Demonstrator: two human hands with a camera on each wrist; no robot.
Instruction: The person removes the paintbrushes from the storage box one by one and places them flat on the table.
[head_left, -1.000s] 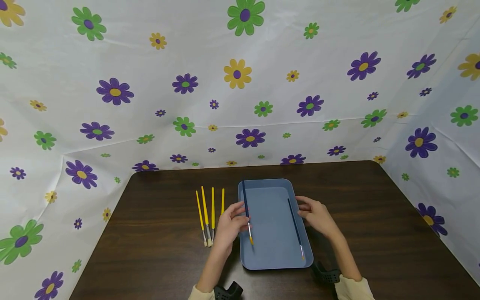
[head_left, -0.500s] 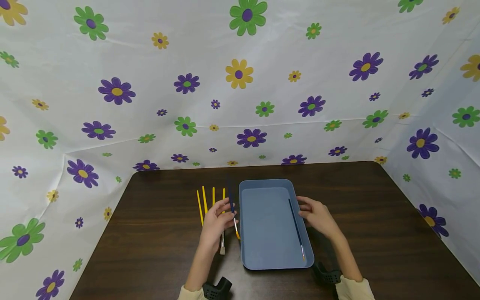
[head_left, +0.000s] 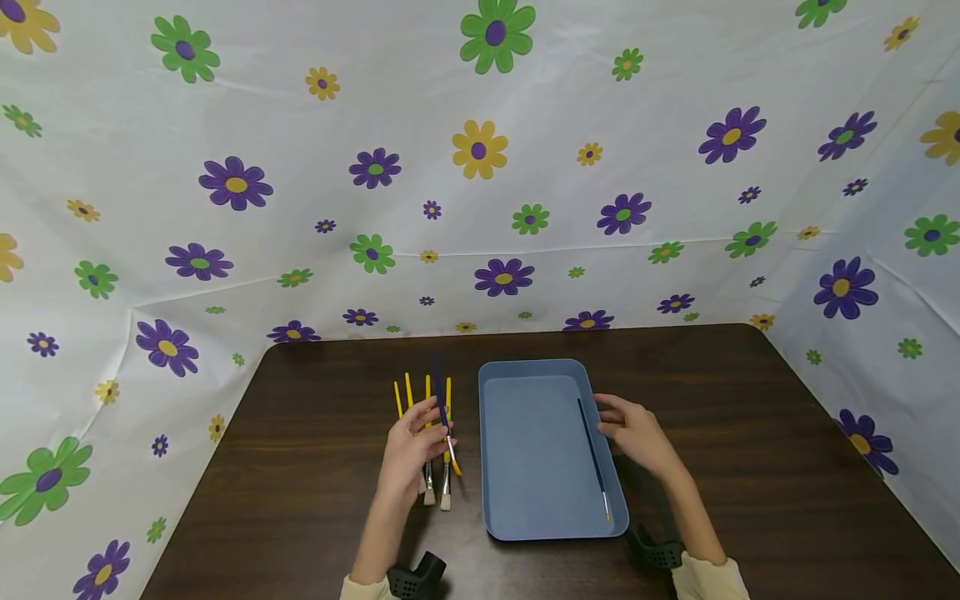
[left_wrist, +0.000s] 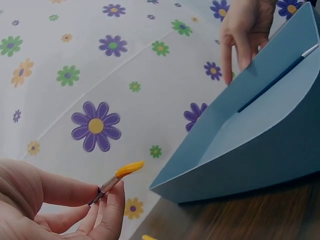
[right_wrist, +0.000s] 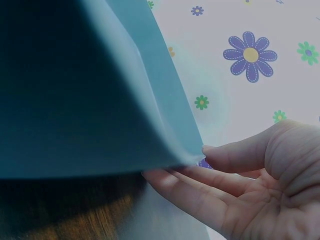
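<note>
Two hands: the left hand (head_left: 407, 454) pinches a blue brush (left_wrist: 116, 176) just behind its ferrule (presumably for control), above some yellow brushes (head_left: 446, 479); the right hand's (head_left: 630, 429) fingers, fairly straight, touch the tray (head_left: 532, 467), likely steadying it, a dark brush (head_left: 590, 446) inside near them.

Inspected across all three views: no text, label, brand, number or sign can be read anywhere.
</note>
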